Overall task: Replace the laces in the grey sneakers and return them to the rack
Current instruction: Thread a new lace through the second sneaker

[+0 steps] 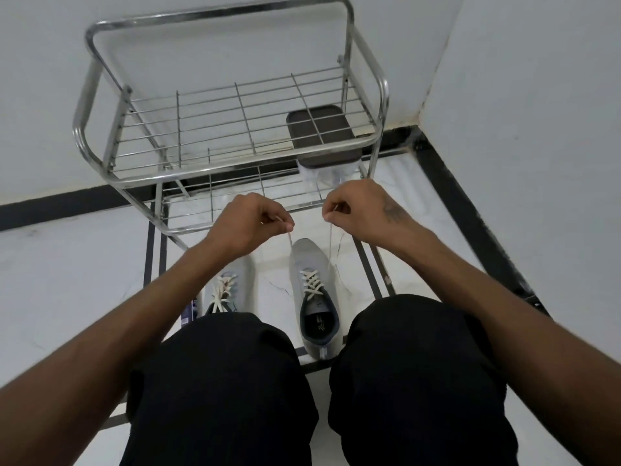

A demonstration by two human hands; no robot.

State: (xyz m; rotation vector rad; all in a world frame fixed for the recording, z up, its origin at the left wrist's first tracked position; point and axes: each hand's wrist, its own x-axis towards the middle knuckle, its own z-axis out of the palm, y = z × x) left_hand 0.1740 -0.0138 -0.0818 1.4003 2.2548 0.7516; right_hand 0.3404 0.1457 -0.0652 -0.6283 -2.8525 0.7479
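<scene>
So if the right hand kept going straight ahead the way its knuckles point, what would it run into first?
Most likely the lower shelf of the metal rack, or the clear container standing on it: the right hand, pinching a lace end, sits just before both. Depth is unclear.

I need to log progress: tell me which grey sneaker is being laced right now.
The right-hand sneaker, between the knees: both hands pinch its lace ends, pulled up taut. The other sneaker lies untouched beside the left knee.

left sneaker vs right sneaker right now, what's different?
The right sneaker shows whole, collar open; the left sneaker is half hidden behind a knee. The right sneaker's lace ends are pulled up, pinched by the left hand and right hand; the left sneaker's lace is untouched. Both are grey, white-laced, on the floor.
</scene>
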